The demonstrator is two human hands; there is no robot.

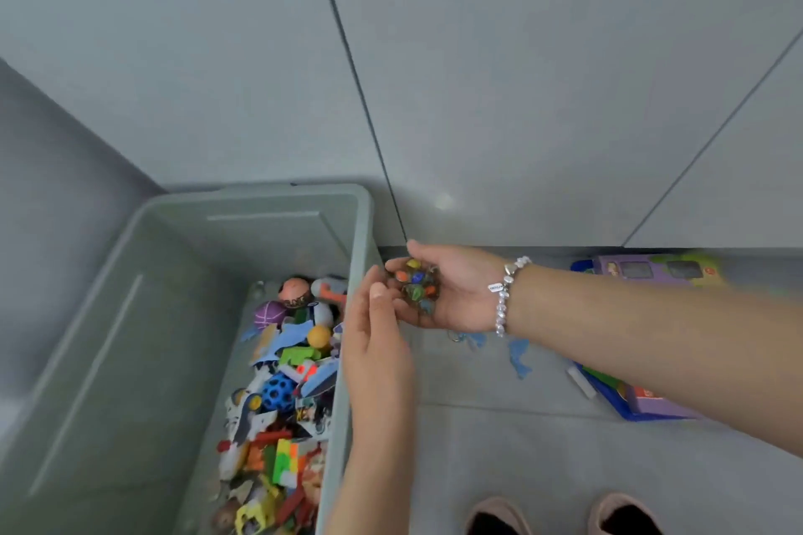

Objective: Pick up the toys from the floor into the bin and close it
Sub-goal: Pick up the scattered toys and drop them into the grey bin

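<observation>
Right hand (452, 289) palm-up beside the bin (363, 230) rim, fingers cupped round a cluster of marbles (416, 285), left hand (378, 339) alongside, fingers straight — tips touching the marbles, toys (291, 382) inside bin, blue pieces (519, 356) on floor.

The bin (243, 204) of toys (287, 382) stands left of both hands, books (652, 404) lying right.

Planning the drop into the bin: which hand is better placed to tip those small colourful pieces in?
The right hand: it cups the small multicoloured pieces palm-up beside the grey plastic bin rim; the left hand only touches them.
</observation>
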